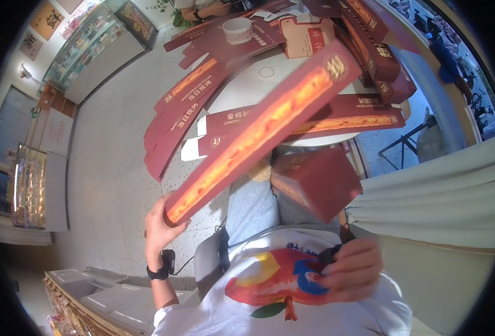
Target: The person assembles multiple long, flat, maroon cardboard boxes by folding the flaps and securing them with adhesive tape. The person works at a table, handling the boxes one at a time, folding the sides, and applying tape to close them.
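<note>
Maroon long box (258,131) with an orange strip down its face: left hand (160,224) is closed around its near end, thumb and fingers wrapped on the lower corner, black watch (159,273) on the wrist. Box is airborne, tilted, running from the grip up and right until its far end hangs over the round white desk (270,73). Right hand (345,271) sits low against the white printed shirt (292,291), fingers curled round a small dark object; blurred, so cannot tell how firm that grip is. Short folded maroon carton (317,185) lies on the lap just below the desk edge, near the right hand but apart from it. More flat maroon cartons (180,112) overhang the desk's left edge; another stack (370,50) crowds its right side. Tape roll (237,29) at the far side. Open floor (113,168) on the left; pale curtain (432,196) closes the right.
</note>
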Demonstrator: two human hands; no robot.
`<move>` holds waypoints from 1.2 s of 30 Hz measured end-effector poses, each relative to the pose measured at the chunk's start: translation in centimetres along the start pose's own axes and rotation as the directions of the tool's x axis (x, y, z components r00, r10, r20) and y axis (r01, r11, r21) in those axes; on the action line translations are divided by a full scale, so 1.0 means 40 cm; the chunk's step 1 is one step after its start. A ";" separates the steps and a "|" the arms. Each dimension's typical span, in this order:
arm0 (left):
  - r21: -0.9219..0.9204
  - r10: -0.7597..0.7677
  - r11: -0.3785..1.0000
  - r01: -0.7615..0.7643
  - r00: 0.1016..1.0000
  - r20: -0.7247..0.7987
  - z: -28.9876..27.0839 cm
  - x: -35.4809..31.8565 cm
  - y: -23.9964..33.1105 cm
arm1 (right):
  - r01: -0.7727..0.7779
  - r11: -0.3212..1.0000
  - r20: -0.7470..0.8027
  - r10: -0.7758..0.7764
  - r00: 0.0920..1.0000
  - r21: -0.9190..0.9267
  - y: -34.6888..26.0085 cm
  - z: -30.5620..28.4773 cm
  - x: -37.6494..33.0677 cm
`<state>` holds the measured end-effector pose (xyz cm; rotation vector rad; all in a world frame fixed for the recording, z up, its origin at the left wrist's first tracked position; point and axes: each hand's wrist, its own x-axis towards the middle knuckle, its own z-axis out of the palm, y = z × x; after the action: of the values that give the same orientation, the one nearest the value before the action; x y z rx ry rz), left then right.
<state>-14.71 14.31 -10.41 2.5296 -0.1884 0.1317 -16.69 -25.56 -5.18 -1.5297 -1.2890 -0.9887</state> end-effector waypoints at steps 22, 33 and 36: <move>0.221 0.255 0.930 -0.293 0.949 0.185 0.097 0.392 0.180 | -0.671 0.702 0.649 0.399 0.647 0.238 0.082 0.050 -0.026; -0.348 0.627 0.775 -0.527 0.706 0.328 0.028 0.278 0.308 | -0.681 0.576 0.843 -0.028 0.537 0.452 0.341 -0.058 0.134; -0.655 0.710 0.668 -0.353 0.566 0.419 0.103 0.219 0.322 | -0.631 0.730 0.741 0.268 0.616 0.261 0.556 -0.014 0.268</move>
<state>-7.97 0.55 -5.42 1.7808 -1.1663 -0.5189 6.84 -24.68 2.28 -1.7042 -1.3385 0.3023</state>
